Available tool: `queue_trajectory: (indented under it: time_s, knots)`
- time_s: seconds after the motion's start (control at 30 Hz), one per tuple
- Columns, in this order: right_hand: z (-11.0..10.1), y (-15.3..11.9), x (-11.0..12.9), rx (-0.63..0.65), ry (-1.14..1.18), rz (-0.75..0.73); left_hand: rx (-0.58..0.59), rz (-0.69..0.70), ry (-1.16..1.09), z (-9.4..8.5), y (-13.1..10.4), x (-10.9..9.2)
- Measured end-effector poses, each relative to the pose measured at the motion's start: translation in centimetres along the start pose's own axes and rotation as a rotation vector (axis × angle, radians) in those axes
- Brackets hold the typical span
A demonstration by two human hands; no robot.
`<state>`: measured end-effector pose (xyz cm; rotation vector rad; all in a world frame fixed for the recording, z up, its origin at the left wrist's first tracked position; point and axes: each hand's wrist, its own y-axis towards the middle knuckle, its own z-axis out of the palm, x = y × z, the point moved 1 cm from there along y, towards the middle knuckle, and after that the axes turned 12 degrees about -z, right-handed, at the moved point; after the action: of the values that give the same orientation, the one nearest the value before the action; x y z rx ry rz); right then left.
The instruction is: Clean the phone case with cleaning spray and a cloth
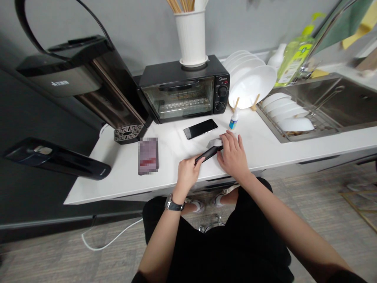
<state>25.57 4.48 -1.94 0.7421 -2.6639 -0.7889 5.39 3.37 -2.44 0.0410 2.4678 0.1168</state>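
Above the counter's front edge, my left hand (187, 175) is closed round the black handle of a tool with a pale grey, flat-looking head (205, 156). My right hand (234, 155) is at the tool's other end, thumb below and fingers curled over the far side. My fingers partly cover the head, so its exact kind is unclear. Just beyond my right fingertips stands a small white bottle with a blue label (233, 119). A dark smartphone (201, 129) lies flat behind the tool. To the left of my left hand is a blurred-out purplish flat item (148, 156).
A black toaster oven (182, 96) bears a white utensil holder (192, 37). At left stand a tall dispenser (118, 94) and a dark cylindrical device (59, 157). To the right are racked white plates (253, 84), a soap bottle (294, 59) and a sink (347, 106) with bowls.
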Motion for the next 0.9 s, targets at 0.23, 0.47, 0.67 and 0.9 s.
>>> queue_trajectory:
  time_s: [0.23,0.47,0.67,0.9]
  knots:
    - [1.3,-0.2,7.3,0.019,0.094,0.004,0.016,0.002,0.026,0.1,0.1,0.3]
    - [0.0,-1.5,4.9,0.133,0.168,-0.410,0.022,0.014,0.135,0.3,0.2,0.6]
    - [-0.2,-0.7,-1.5,0.034,0.031,-0.143,0.007,0.006,-0.007,0.0,0.0,0.0]
    - [1.0,-0.6,4.0,-0.093,0.046,0.112,-0.006,0.002,-0.010,0.0,0.0,-0.1]
